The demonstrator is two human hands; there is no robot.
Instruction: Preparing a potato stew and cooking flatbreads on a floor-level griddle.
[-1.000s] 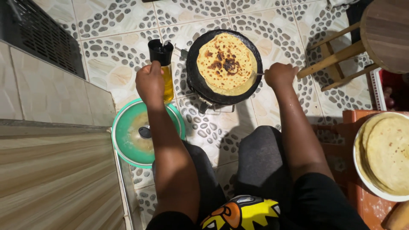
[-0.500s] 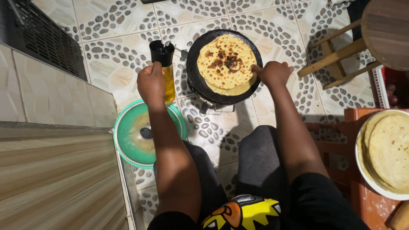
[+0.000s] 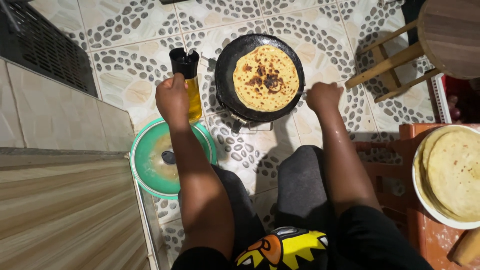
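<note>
Flatbread (image 3: 266,77), round and golden with dark scorch marks near its middle, lies flat in the black pan (image 3: 227,75) at twelve o'clock from our knees; our right hand (image 3: 324,96) is closed in a fist just beside the pan's rim at four o'clock, gripping nothing we can see; our left hand (image 3: 172,99) is clamped on the oil bottle (image 3: 189,82) at nine o'clock of the pan; below it sits a green bowl (image 3: 145,160); a wooden stool (image 3: 430,45) stands at two o'clock; a plate (image 3: 425,200) of stacked flatbreads waits at four o'clock
</note>
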